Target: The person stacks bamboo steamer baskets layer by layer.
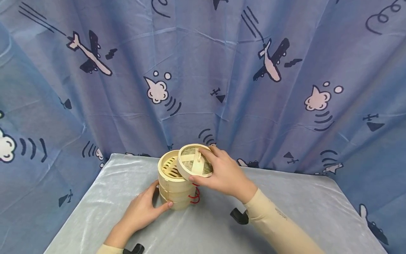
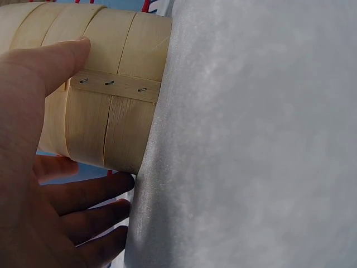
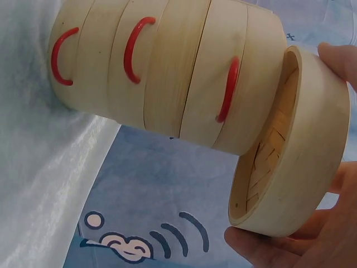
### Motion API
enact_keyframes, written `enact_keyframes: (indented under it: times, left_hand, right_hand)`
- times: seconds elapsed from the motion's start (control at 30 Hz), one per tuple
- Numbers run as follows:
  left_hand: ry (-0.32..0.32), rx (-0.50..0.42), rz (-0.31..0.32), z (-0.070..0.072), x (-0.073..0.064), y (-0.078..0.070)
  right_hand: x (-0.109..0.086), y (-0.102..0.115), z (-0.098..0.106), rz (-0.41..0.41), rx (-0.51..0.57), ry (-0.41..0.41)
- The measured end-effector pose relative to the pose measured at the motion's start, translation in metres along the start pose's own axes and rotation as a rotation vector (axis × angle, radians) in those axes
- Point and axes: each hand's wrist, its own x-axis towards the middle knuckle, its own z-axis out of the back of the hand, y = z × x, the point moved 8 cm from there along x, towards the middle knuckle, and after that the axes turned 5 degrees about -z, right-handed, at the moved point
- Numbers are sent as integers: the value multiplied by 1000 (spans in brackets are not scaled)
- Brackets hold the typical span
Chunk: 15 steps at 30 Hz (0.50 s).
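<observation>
A stacked bamboo steamer stands upright on the table. Its top tier lies partly uncovered, showing a slotted floor. My left hand holds the steamer low on its side, thumb in front and fingers round the far side. In the left wrist view the thumb presses the steamer wall, while the lower fingers spread beside it. My right hand grips the round bamboo lid by its rim. The lid is tilted and overlaps the right side of the steamer's top. Its woven underside shows in the right wrist view.
Red loop handles stick out from the steamer's right side. A pale grey cloth covers the table. Behind it hangs a blue curtain with printed planes and clouds. Black wrist mounts sit under the forearms.
</observation>
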Motion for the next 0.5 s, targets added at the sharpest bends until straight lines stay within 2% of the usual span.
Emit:
enact_keyframes:
  times: [0.3, 0.5]
  left_hand:
    - [-9, 3, -9, 1, 0, 0]
    - [0, 3, -10, 0, 1, -1]
  right_hand:
    - [8, 10, -6, 6, 9, 27]
    - [13, 18, -11, 37, 11, 19]
